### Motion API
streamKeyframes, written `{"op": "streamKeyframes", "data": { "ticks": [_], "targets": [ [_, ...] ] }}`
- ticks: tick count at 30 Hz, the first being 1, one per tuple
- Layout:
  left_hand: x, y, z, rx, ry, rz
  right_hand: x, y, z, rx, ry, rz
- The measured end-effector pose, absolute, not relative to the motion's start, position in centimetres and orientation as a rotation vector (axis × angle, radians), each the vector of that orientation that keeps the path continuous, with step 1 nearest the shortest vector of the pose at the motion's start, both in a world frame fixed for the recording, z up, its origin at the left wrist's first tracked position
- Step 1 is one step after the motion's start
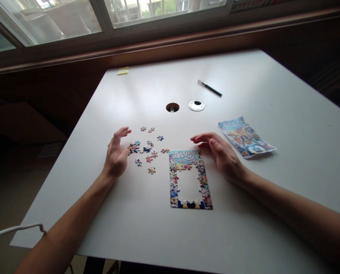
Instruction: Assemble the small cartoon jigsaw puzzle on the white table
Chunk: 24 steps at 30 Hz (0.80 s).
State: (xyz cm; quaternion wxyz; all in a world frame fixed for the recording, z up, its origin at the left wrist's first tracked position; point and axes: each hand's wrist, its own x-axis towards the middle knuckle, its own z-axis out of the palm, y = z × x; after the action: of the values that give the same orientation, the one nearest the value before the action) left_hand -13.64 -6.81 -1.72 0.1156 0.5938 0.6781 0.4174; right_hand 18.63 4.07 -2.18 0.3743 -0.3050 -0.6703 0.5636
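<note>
My left hand (117,154) rests on its edge at the left of a scatter of loose jigsaw pieces (146,149), its fingers curved and apart. The thumb is close to the leftmost pieces; whether it touches them I cannot tell. To the right of the pieces lies a jigsaw puzzle (174,190), joined as a frame around a bare white middle, with "Bluey" lettering along its top. My right hand (220,154) is beside the puzzle's upper right corner, fingers stretched toward the left, holding nothing.
A creased printed picture sheet (245,139) lies right of my right hand. Farther back are a black pen (210,88), a round cable hole (172,107) and its metal cover (196,105). A yellow sticky note (123,71) is at the far edge. A white cable (16,229) passes by my left forearm.
</note>
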Motion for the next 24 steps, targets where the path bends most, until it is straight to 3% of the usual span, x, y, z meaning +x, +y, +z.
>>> {"op": "streamKeyframes", "data": {
  "ticks": [24],
  "targets": [
    [-13.51,-6.85,-1.82,1.67,1.992,1.234,18.72,4.26,-2.71,-0.77,-1.717,1.43]
  ]
}}
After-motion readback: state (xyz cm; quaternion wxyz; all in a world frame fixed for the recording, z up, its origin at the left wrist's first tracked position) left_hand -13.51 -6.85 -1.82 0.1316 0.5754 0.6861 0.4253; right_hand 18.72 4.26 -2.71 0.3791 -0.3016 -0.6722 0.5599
